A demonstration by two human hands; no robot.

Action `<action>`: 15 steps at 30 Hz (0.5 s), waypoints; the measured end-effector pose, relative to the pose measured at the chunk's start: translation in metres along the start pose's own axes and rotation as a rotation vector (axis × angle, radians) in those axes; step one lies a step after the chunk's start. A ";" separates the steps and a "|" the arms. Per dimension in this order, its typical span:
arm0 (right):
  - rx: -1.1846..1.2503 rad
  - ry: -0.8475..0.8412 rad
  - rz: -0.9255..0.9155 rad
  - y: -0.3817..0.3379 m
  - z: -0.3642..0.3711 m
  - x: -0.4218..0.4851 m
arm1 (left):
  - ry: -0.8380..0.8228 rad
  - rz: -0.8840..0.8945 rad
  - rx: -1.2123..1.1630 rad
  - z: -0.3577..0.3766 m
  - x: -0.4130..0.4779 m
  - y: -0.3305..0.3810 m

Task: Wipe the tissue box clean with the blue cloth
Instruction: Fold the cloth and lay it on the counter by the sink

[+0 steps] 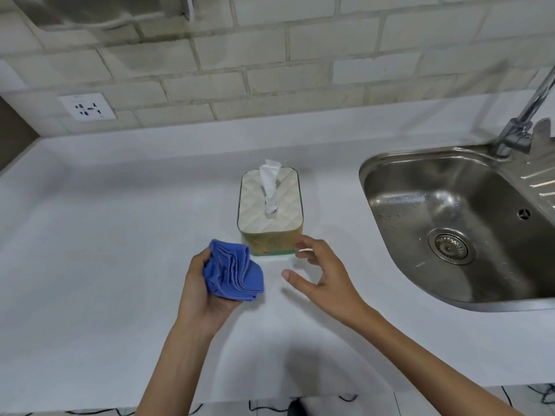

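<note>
The tissue box (270, 202) stands upright on the white counter, with a cream quilted lid, yellowish-green sides and a white tissue sticking out of its top. My left hand (201, 292) holds a folded blue cloth (232, 274) just in front of the box's left corner, not touching it. My right hand (322, 274) hovers open just in front of the box's right corner, fingers spread, with the fingertips close to the box's lower edge.
A steel sink (450, 223) with a faucet (522, 124) lies to the right of the box. A wall socket (87, 106) sits on the tiled backsplash at left. The white counter (105, 235) stretches left and toward me, its front edge near the bottom.
</note>
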State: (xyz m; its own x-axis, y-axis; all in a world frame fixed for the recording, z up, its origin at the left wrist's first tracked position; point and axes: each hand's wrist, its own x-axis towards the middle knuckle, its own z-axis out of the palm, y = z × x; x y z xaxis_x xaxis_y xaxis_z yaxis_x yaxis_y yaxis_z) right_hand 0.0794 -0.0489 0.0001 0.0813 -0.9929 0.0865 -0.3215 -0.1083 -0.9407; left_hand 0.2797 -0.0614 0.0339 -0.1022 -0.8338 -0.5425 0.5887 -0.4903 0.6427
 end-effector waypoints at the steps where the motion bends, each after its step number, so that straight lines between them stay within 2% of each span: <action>1: -0.027 -0.057 -0.007 -0.004 0.000 -0.005 | -0.032 -0.032 -0.004 0.003 -0.009 -0.004; 5: 0.072 -0.216 0.078 -0.018 -0.006 -0.018 | -0.198 -0.127 0.047 0.024 -0.031 -0.016; 8: 0.178 -0.237 0.061 -0.020 -0.013 -0.024 | -0.285 -0.130 0.182 0.044 -0.036 -0.020; 10: 0.246 -0.194 0.071 -0.019 -0.020 -0.026 | -0.266 -0.103 0.328 0.058 -0.035 -0.024; 15: 0.355 -0.142 0.154 -0.012 -0.045 -0.024 | -0.237 -0.012 0.890 0.091 -0.022 -0.035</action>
State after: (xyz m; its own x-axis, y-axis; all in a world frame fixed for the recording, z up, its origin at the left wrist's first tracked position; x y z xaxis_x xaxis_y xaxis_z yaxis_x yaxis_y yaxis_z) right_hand 0.0388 -0.0260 0.0241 0.1954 -0.9769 -0.0866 0.0037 0.0891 -0.9960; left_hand 0.1884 -0.0486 0.0728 -0.3242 -0.8093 -0.4898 -0.2372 -0.4317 0.8703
